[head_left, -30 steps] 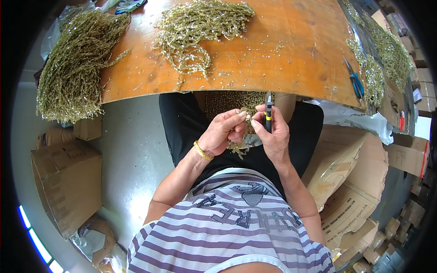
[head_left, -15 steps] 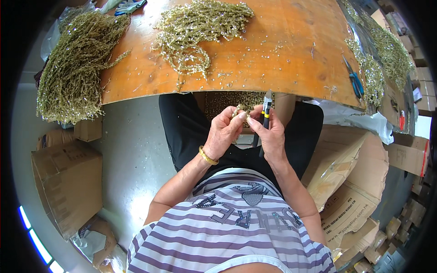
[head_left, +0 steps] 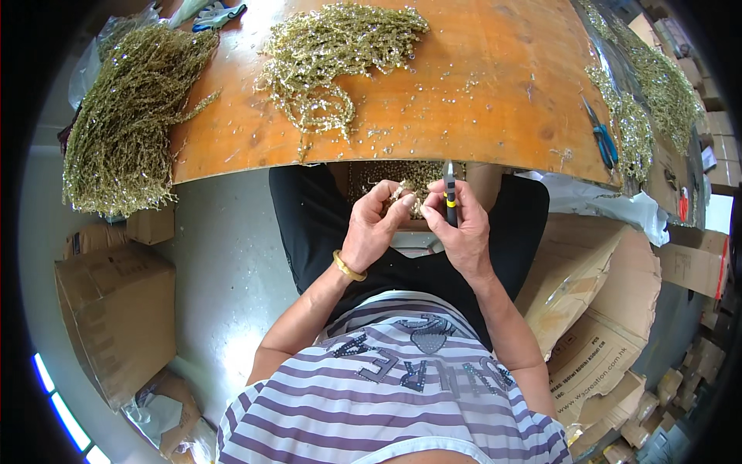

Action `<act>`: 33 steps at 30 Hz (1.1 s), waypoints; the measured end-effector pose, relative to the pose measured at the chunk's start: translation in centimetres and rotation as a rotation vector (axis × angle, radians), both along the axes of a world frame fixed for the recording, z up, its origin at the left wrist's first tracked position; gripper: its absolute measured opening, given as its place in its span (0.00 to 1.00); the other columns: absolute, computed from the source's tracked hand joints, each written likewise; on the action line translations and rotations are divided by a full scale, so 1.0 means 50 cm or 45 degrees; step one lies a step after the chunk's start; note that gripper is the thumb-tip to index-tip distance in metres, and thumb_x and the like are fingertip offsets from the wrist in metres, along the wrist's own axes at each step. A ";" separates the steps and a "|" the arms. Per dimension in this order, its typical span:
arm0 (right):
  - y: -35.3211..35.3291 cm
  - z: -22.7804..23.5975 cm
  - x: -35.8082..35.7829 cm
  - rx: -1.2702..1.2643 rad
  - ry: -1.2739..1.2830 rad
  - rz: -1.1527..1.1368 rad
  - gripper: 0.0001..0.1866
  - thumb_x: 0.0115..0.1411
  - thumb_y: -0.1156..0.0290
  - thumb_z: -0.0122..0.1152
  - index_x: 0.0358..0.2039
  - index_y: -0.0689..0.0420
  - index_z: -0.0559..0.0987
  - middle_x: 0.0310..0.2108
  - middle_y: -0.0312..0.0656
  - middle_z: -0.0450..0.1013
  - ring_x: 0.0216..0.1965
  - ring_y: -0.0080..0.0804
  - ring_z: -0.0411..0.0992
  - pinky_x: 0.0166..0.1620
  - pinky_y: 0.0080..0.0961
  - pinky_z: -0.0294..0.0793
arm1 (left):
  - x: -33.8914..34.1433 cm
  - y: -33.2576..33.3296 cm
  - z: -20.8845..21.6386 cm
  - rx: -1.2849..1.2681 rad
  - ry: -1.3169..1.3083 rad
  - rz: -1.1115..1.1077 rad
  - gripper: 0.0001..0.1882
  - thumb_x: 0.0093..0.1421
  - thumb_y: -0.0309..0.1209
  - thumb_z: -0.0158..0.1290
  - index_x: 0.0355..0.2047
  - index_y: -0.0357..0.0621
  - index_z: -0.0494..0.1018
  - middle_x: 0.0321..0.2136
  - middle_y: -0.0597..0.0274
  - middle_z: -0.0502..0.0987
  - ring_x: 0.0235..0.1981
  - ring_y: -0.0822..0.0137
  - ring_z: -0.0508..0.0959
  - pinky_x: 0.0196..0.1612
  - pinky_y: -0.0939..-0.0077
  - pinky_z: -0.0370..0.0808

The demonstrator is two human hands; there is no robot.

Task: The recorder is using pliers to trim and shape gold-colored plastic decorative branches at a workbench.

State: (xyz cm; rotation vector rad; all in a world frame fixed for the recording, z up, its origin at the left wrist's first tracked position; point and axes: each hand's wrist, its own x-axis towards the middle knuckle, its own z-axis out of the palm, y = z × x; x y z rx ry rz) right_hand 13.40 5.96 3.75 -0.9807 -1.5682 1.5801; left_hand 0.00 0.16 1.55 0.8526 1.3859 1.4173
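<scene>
My left hand (head_left: 372, 226) is closed, thumb against forefinger, on a short bit of gold bead strand (head_left: 399, 192). Close beside it, my right hand (head_left: 467, 238) grips a pair of cutting pliers (head_left: 450, 185) with black and yellow handles, jaws pointing up and away from me. The right thumb and fingertip also come near the end of the bead strand; whether they touch it I cannot tell. Below both hands, between my knees, a box of loose gold beads (head_left: 367, 176) shows in part under the table edge.
The orange wooden table (head_left: 495, 93) bears a heap of gold bead strands (head_left: 340, 46), scattered beads and blue-handled pliers (head_left: 603, 143). A thick bundle of strands (head_left: 127, 116) hangs over its left edge. Cardboard boxes (head_left: 116, 317) stand at left, an open carton (head_left: 595, 332) at right.
My hands have drawn slightly apart. The pliers have turned in my right hand; their handles, spread before, now look closer together and show less below the hand.
</scene>
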 end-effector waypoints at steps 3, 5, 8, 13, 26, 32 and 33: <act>0.003 -0.002 0.001 -0.046 0.041 -0.006 0.13 0.51 0.80 0.56 0.37 0.58 0.69 0.26 0.30 0.66 0.28 0.13 0.63 0.33 0.11 0.65 | -0.012 0.000 0.010 -0.101 -0.224 -0.095 0.06 0.55 0.27 0.51 0.30 0.39 0.67 0.20 0.74 0.66 0.22 0.84 0.63 0.24 0.89 0.62; 0.005 -0.007 -0.001 -0.060 0.057 -0.015 0.12 0.51 0.80 0.56 0.37 0.58 0.69 0.26 0.30 0.66 0.28 0.13 0.62 0.33 0.11 0.64 | -0.013 -0.001 0.009 -0.106 -0.315 -0.099 0.04 0.55 0.25 0.50 0.31 0.42 0.67 0.19 0.75 0.66 0.19 0.84 0.61 0.21 0.90 0.58; -0.007 -0.012 -0.003 -0.039 0.030 -0.019 0.13 0.51 0.80 0.56 0.38 0.59 0.69 0.26 0.31 0.66 0.29 0.15 0.65 0.35 0.12 0.67 | -0.014 -0.004 -0.005 -0.046 -0.650 -0.085 0.07 0.53 0.24 0.52 0.32 0.42 0.68 0.22 0.73 0.68 0.20 0.84 0.63 0.22 0.90 0.60; -0.015 -0.012 -0.009 0.099 0.036 -0.047 0.11 0.52 0.79 0.56 0.37 0.58 0.68 0.27 0.31 0.66 0.28 0.14 0.63 0.34 0.12 0.65 | -0.016 0.000 0.005 -0.141 -0.861 -0.094 0.06 0.52 0.22 0.50 0.31 0.42 0.67 0.19 0.73 0.66 0.17 0.81 0.60 0.21 0.88 0.57; -0.011 -0.048 0.003 -0.039 0.118 0.183 0.10 0.53 0.79 0.55 0.37 0.59 0.68 0.27 0.31 0.66 0.30 0.15 0.65 0.37 0.14 0.67 | -0.053 -0.001 0.016 -0.256 -0.108 -0.423 0.05 0.50 0.22 0.54 0.29 0.41 0.71 0.19 0.73 0.69 0.16 0.85 0.61 0.17 0.90 0.54; -0.011 -0.070 -0.022 -0.233 0.202 -0.098 0.11 0.54 0.77 0.55 0.39 0.58 0.69 0.29 0.32 0.69 0.32 0.16 0.66 0.38 0.14 0.67 | -0.049 -0.004 0.007 -0.236 -0.412 -0.300 0.03 0.53 0.24 0.52 0.30 0.42 0.70 0.21 0.73 0.70 0.17 0.87 0.61 0.19 0.92 0.55; -0.012 -0.070 -0.023 -0.236 0.210 -0.153 0.11 0.54 0.77 0.55 0.39 0.57 0.69 0.30 0.33 0.70 0.33 0.17 0.67 0.39 0.15 0.67 | -0.048 -0.007 0.010 -0.271 -0.585 -0.249 0.03 0.54 0.25 0.51 0.30 0.42 0.70 0.22 0.72 0.71 0.18 0.87 0.62 0.19 0.92 0.55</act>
